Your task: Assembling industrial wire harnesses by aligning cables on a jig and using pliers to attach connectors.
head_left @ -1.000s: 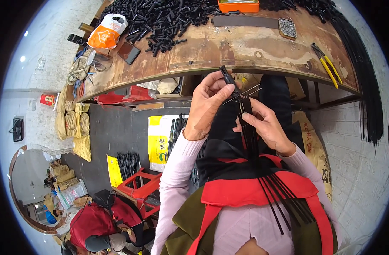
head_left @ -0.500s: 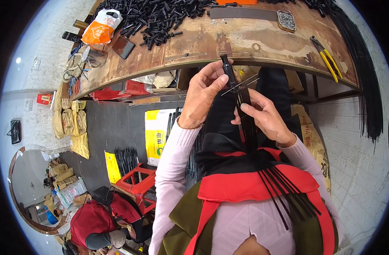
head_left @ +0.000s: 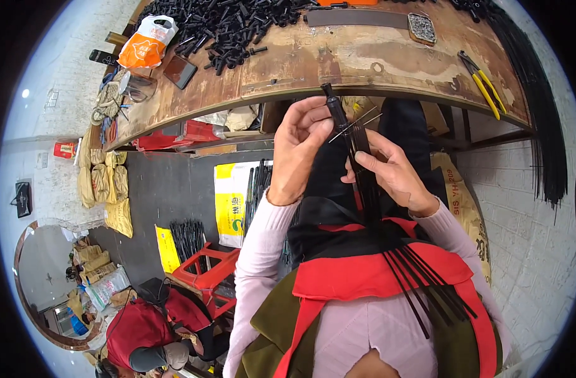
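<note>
Up near the table's edge, I hold a black plastic tube [head_left: 336, 112] with a knobbed upper end, tilted slightly. Below it hangs a bundle of thin black rods [head_left: 366, 189], running down over my lap. My left hand [head_left: 302, 142] is closed at the tube's left side, thumb and bent fingers against it; some fingertips are hidden behind it. My right hand [head_left: 392, 169] grips the bundle lower down, thumb in front. A few thin metal wires [head_left: 366, 121] stick out crosswise where tube and rods meet.
A wooden table [head_left: 338, 57] carries a heap of black tubular parts [head_left: 231, 31], yellow-handled pliers [head_left: 486, 88], a phone [head_left: 180, 71] and a small tin [head_left: 422, 29]. Long black rods [head_left: 546, 145] hang off its right end. A red stool [head_left: 209, 271] and another person [head_left: 152, 327] are at lower left.
My left thumb has slid down slightly along the tube, and the left hand has shifted a little. My right hand keeps its grip on the rods. The view has moved slightly.
</note>
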Available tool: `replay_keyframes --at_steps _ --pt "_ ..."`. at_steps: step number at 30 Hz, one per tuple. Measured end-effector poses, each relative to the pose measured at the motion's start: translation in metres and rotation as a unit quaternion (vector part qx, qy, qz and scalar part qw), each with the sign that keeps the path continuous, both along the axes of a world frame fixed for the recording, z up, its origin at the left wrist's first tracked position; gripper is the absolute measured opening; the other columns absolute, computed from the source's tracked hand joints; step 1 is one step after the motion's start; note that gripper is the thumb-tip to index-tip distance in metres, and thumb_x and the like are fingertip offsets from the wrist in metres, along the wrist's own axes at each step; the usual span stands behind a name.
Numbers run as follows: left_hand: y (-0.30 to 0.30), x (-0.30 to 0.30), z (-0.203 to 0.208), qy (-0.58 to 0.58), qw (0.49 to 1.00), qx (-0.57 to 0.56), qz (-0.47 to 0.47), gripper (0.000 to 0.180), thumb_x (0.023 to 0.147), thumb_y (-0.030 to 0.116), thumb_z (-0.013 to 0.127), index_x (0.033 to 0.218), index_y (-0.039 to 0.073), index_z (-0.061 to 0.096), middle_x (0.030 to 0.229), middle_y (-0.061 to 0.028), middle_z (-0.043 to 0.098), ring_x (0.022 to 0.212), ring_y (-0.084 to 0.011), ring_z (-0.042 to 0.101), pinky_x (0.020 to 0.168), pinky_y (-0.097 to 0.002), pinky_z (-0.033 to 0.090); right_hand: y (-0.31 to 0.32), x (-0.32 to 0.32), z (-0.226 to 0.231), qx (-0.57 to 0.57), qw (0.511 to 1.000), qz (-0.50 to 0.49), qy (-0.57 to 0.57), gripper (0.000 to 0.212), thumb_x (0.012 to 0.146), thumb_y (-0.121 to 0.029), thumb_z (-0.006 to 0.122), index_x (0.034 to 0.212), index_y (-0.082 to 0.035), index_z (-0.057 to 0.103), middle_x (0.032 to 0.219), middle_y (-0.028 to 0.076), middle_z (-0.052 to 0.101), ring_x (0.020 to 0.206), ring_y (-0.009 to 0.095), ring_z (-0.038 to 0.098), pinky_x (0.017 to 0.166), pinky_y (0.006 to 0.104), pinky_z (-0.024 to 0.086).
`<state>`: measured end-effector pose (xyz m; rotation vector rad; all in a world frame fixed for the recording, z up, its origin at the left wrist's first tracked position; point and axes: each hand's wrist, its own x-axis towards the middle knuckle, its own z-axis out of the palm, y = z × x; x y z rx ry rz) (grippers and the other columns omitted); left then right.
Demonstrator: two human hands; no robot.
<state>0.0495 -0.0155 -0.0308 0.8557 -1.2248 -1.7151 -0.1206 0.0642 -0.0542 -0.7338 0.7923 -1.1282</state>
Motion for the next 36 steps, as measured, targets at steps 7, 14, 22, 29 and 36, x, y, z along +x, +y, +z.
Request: replay_keyframes --at_steps 7,14,22,29,36 --pt "0.015 0.006 -0.022 0.11 0.992 -0.055 0.035 0.018 0.082 -0.011 0.069 0.095 -0.002 0.06 0.126 -0.0186 0.057 0.11 -0.0229 0.063 0.095 -0.0336 0.052 0.0 0.002 0.003 -0.005 1.0 0.012 0.001 0.034 0.1 -0.014 0.054 0.131 -0.002 0.05 0.097 0.006 0.061 0.085 0.014 0.06 0.084 0.0378 0.056" --pt "0.022 0.003 -0.006 -0.044 0.989 -0.119 0.075 0.017 0.085 -0.012 0.064 0.095 -0.001 0.056 0.124 -0.0192 0.059 0.114 -0.0294 0.063 0.098 -0.0357 0.051 -0.001 0.006 0.001 -0.015 1.0 0.003 0.015 0.034 0.1 -0.013 0.053 0.131 -0.001 0.05 0.097 0.006 0.061 0.084 0.014 0.061 0.083 0.0364 0.056" --pt "0.008 0.003 -0.006 0.068 0.997 0.003 0.042 0.053 0.08 -0.008 0.072 0.124 0.001 0.045 0.118 -0.02 0.062 0.107 -0.0237 0.065 0.094 -0.0322 0.052 -0.002 -0.001 0.0 -0.001 1.0 0.002 0.004 0.037 0.099 -0.013 0.054 0.134 -0.001 0.047 0.098 0.007 0.061 0.086 0.015 0.062 0.086 0.0401 0.057" --pt "-0.007 0.005 -0.016 0.16 0.982 0.06 -0.084 0.068 0.082 -0.006 0.07 0.14 0.0 0.035 0.12 -0.0195 0.063 0.111 -0.0278 0.064 0.094 -0.0355 0.053 -0.005 -0.006 -0.009 -0.006 0.996 0.06 -0.073 0.037 0.1 -0.014 0.055 0.133 -0.001 0.047 0.097 0.008 0.061 0.087 0.016 0.062 0.087 0.0418 0.057" --pt "-0.001 0.008 -0.013 0.058 0.997 0.035 -0.04 0.053 0.082 -0.003 0.073 0.129 -0.003 0.05 0.112 -0.0139 0.067 0.106 -0.02 0.065 0.094 -0.0314 0.052 -0.003 -0.002 -0.002 -0.005 0.999 0.028 -0.029 0.034 0.1 -0.013 0.053 0.131 0.0 0.048 0.095 0.008 0.061 0.086 0.017 0.063 0.087 0.043 0.056"
